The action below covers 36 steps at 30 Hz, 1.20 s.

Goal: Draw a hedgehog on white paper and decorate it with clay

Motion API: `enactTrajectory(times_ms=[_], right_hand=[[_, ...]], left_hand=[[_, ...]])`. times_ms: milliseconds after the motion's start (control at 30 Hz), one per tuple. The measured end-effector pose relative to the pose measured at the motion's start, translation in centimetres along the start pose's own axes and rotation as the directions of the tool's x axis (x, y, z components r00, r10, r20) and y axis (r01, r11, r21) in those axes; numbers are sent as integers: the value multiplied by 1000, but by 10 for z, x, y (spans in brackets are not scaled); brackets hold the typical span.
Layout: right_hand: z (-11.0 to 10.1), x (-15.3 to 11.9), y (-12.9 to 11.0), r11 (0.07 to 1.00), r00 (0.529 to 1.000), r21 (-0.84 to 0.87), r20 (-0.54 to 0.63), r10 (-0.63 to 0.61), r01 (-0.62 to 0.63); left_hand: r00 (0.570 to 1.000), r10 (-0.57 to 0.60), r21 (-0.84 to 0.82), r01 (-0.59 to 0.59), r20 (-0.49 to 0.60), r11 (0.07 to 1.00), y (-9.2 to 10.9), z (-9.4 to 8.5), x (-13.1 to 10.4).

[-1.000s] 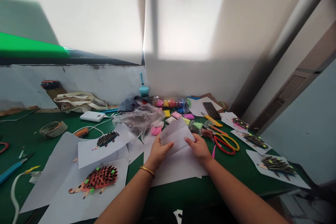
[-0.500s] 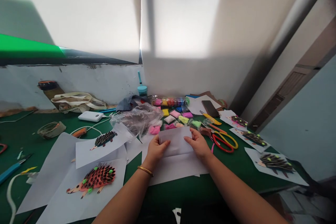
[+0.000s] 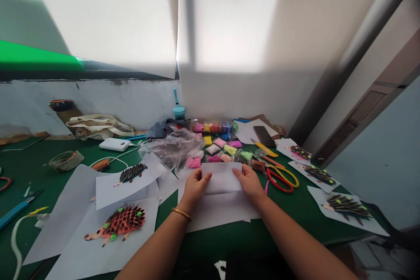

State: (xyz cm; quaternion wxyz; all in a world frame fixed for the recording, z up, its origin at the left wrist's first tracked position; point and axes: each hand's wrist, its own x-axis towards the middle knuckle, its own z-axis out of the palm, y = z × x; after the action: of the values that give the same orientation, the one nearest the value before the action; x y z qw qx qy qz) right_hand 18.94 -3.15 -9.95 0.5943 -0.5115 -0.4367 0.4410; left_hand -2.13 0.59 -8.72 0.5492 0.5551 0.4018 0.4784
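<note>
1. Here's the green desk, spreading right across the lower half of the frame.
2. Lower left, a big white sheet carries a red, black-spined hedgehog figure dotted with green balls.
3. Centre frame now, and a large white paper lies on the desk beneath both hands.
4. Just left of centre, there's a crumpled clear plastic bag, right behind the papers.
5. And the hands! The left hand, gold bangle at its wrist, pinches the left edge of a small white paper; the right hand grips its right edge, thumb on top. That small paper is dead centre, held over the large one.
6. Over at the right, three smaller cards line up, each bearing its own spiny figure.
7. Right of the right hand, red-handled scissors lie beside a yellow-handled pair.
8. Above those, a dark phone, with a yellow cutter near it.
9. Finally, little coloured packets cluster just beyond the hands: pink, yellow, green, purple.
</note>
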Motion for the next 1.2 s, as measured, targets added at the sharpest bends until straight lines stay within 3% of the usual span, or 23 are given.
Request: enactTrajectory(times_ms=[133, 367, 600, 733, 833, 933, 1200], right_hand=[[-4, 0, -2, 998, 1000, 62, 0, -1, 1], [1, -6, -5, 992, 963, 125, 268, -23, -11], [5, 1, 4, 999, 995, 42, 101, -7, 3], [4, 4, 7, 999, 998, 19, 47, -34, 33], [2, 5, 7, 999, 1000, 24, -6, -25, 25], [0, 5, 7, 1000, 999, 11, -24, -27, 27], [2, 3, 6, 1000, 999, -12, 47, -16, 17]], left_hand=[[999, 30, -15, -31, -25, 999, -2, -4, 2], [979, 176, 25, -174, -105, 984, 2, -9, 0], [924, 327, 260, -271, -200, 927, 6, -5, -8], [950, 265, 120, -247, -165, 961, 5, -4, -5], [993, 112, -25, -113, -33, 993, 4, -1, -2], [1000, 6, 16, -6, 3, 1000, 0, 3, 1], [993, 87, 132, -75, -81, 988, -9, 0, 2]])
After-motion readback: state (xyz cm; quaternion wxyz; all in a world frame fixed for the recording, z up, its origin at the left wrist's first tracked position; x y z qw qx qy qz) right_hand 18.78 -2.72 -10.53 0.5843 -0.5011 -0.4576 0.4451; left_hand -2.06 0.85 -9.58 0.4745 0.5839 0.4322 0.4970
